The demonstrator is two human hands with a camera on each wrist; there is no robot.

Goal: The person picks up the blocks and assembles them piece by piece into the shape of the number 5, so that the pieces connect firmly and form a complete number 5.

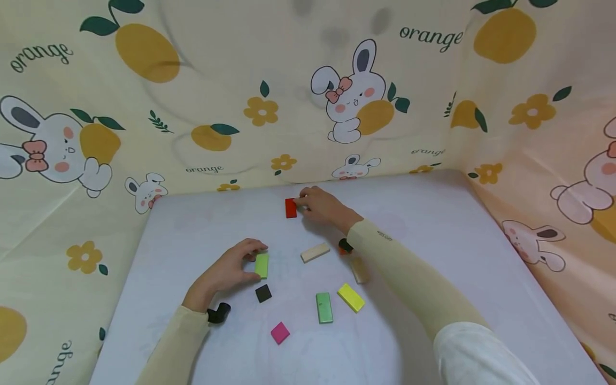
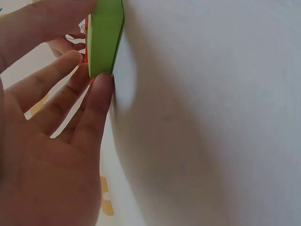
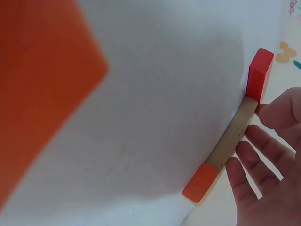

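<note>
My left hand (image 1: pixel 231 266) pinches a light green block (image 1: pixel 261 266), thumb at its near end and a finger at its far end. The left wrist view shows that block (image 2: pixel 106 40) up close between the fingertips. Farther back, my right hand (image 1: pixel 322 207) reaches to a red block (image 1: pixel 291 208), fingertips right at its right edge. In the right wrist view, the hand (image 3: pixel 270 165) has extended fingers beside a plain wooden block (image 3: pixel 233 134). There the red block (image 3: pixel 260 75) and an orange block (image 3: pixel 201 183) appear at its ends.
Between the hands lies a wooden block (image 1: pixel 315 252). Nearer me are black (image 1: pixel 263 293), pink (image 1: pixel 280 332), green (image 1: pixel 324 308) and yellow (image 1: pixel 351 298) blocks. Another wooden block (image 1: pixel 359 270) lies beside the right forearm. A patterned curtain (image 1: pixel 289 107) rises behind the white table (image 1: pixel 216 214).
</note>
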